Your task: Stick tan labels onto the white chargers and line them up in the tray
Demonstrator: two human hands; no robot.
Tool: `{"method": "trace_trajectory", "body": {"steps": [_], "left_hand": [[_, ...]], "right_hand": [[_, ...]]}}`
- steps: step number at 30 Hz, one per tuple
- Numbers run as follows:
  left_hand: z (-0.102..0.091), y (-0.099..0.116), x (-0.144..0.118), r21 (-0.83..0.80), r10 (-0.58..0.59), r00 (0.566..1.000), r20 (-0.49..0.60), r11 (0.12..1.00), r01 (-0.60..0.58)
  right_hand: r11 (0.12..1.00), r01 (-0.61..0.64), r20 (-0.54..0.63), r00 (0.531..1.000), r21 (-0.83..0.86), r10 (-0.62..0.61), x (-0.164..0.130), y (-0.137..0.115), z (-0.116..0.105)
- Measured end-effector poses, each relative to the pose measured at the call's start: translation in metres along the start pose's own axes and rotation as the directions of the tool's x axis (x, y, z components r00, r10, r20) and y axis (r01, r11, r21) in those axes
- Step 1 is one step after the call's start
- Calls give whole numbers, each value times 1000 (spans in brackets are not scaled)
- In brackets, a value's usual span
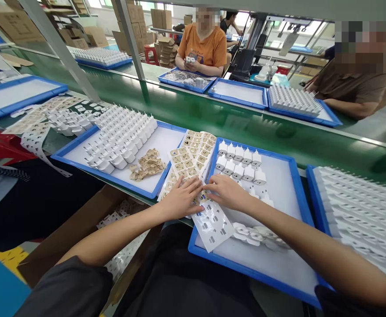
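Head view: both hands meeting on a label sheet [193,164] at the near table edge.
Left hand [180,199] flat, fingers spread, pinning the sheet; right hand [225,191] just right of it, fingertips pressed at the same spot, nothing gripped. Sheet's long axis running far-right to near-left, overlapping blue tray [296,185] of white chargers [242,165].

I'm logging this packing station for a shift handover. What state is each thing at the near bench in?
Left hand: flat on the sticker sheet, holding nothing.
Right hand: fingertips on the same sheet.
Sticker sheet: lower part peeled bare.
Front tray: partly filled with white chargers.
Left tray: packed charger rows, loose tan stickers.
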State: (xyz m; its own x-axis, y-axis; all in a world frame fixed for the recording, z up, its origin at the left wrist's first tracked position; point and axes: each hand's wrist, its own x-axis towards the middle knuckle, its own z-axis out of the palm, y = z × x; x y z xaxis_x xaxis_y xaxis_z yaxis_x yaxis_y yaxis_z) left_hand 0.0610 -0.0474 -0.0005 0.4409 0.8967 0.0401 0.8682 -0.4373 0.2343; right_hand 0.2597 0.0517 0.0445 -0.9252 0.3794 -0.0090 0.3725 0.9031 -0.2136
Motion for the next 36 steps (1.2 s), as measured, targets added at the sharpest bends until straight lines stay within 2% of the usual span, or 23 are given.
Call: {"method": "trace_trajectory", "body": {"steps": [4, 11, 17, 20, 23, 26, 28, 30, 33, 36], "left_hand": [[0, 2, 1, 17, -4, 1000, 15, 1000, 4], [5, 0, -1, 18, 15, 1000, -27, 1000, -14], [8, 1, -3, 31, 10, 999, -54, 999, -8], [8, 0, -2, 16, 4, 1000, -28, 1000, -3], [3, -1, -3, -18, -5, 1000, 1, 1000, 5], [-9, 4, -2, -59, -12, 1000, -5, 998, 11], [-18, 16, 2, -104, 32, 999, -41, 994, -36], [-23, 34, 10, -163, 132, 988, -78, 976, -143], [-19, 69, 28, -209, 278, 957, -86, 934, -291], [-11, 95, 45, -201, 355, 935, -8, 915, -349]], "right_hand": [[1000, 17, -9, 1000, 15, -17, 3, 4, 4], [998, 19, -39, 999, 54, -17, 7, 7, 9], [998, 20, -31, 999, 52, -19, 12, 0, 6], [997, 60, -10, 998, 54, -59, 5, -8, -7], [983, 88, -26, 996, 162, -85, -17, -18, -32], [947, 21, -147, 989, 321, 28, -51, -29, -60], [924, -38, -250, 958, 380, 142, -75, -37, -73], [904, -86, -342, 908, 418, 244, -98, -45, -78], [860, -136, -440, 813, 493, 381, -125, -56, -70], [806, -112, -504, 728, 581, 465, -148, -64, -53]]}}
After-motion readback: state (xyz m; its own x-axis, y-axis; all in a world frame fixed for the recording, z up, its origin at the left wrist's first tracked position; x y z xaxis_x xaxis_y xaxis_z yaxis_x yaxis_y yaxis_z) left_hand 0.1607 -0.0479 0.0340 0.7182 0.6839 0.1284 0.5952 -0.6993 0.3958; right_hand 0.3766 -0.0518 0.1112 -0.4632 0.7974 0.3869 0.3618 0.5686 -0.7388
